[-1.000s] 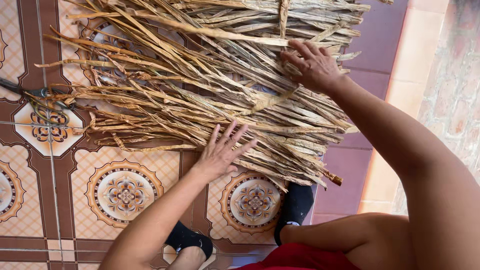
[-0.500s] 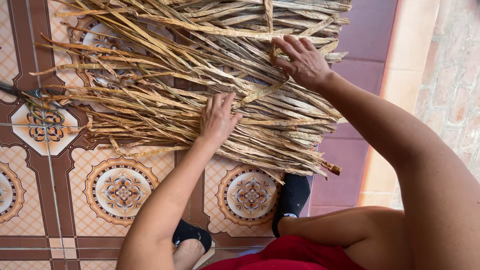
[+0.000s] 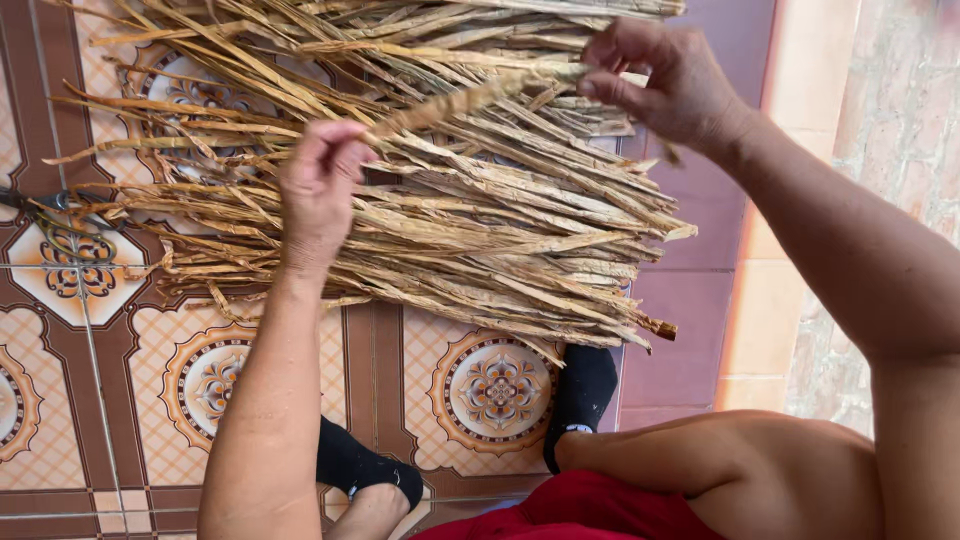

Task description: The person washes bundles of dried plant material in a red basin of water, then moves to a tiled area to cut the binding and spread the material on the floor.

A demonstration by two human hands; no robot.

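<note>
A big pile of dried tan leaf strips (image 3: 430, 210) lies on the patterned floor tiles (image 3: 130, 380). My left hand (image 3: 320, 185) pinches one end of a single dried strip (image 3: 470, 100) above the pile. My right hand (image 3: 665, 80) grips the other end of that same strip at the upper right. The strip is stretched between both hands, lifted clear of the heap.
My feet in black socks (image 3: 585, 395) stand just below the pile, with red clothing (image 3: 590, 510) at the bottom edge. A purple tiled border (image 3: 690, 320) and a pale stone step (image 3: 800, 200) run along the right. A dark tool handle (image 3: 25, 200) lies at far left.
My left hand moved up from the pile's lower edge and closed on a strip. My right hand shifted and now holds the strip's other end; the strip is lifted.
</note>
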